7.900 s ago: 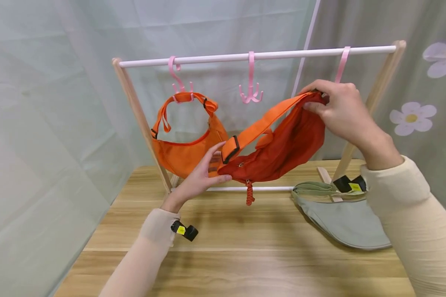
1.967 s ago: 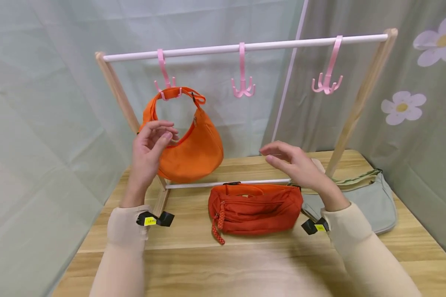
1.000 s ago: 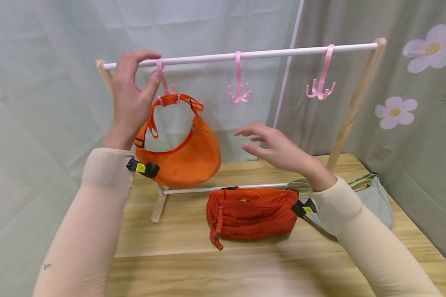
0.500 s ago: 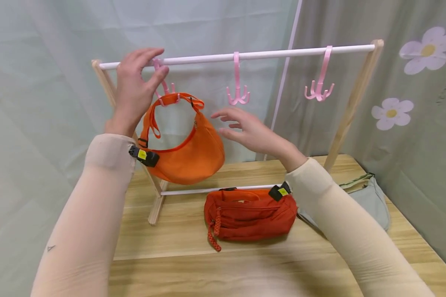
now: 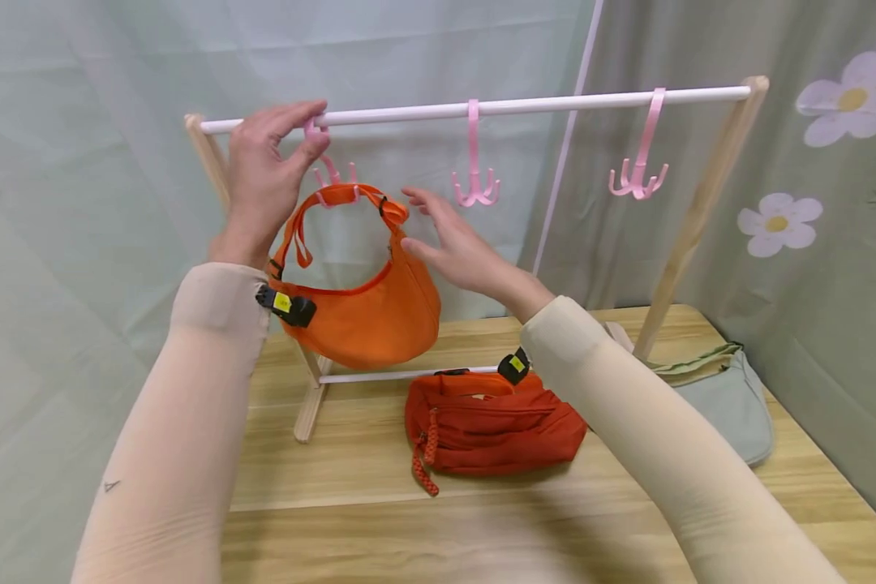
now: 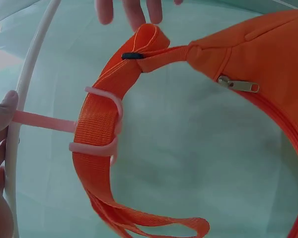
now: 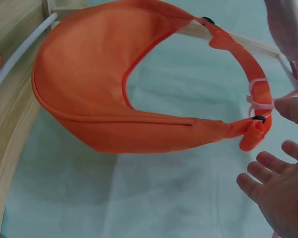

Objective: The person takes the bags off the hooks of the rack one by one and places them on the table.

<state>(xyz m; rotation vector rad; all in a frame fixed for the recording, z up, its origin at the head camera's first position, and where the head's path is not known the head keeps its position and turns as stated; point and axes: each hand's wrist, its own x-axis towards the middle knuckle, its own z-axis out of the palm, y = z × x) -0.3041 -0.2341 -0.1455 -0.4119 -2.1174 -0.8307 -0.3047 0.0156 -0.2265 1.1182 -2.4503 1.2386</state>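
Note:
An orange shoulder bag [image 5: 380, 320] hangs by its strap from the prongs of the left pink hook [image 5: 332, 172] on the white rail [image 5: 401, 114]. My left hand [image 5: 266, 174] is up at the rail, thumb and fingers pinching the top of that hook. In the left wrist view the strap [image 6: 97, 116] lies across the hook's prongs. My right hand [image 5: 456, 247], fingers spread and holding nothing, is just right of the strap's buckle end. The right wrist view shows those fingertips [image 7: 248, 183] apart from the bag.
Two more pink hooks, the middle one [image 5: 474, 188] and the right one [image 5: 638, 178], hang from the rail with nothing on them. A red waist bag [image 5: 492, 434] lies on the wooden table [image 5: 380, 543] below. Behind my right forearm lies a grey-green bag [image 5: 733, 405].
The red bag went from both hands onto the table. My left hand rose to the left hook's top and stays there. My right hand moved left and up to beside the orange bag's strap.

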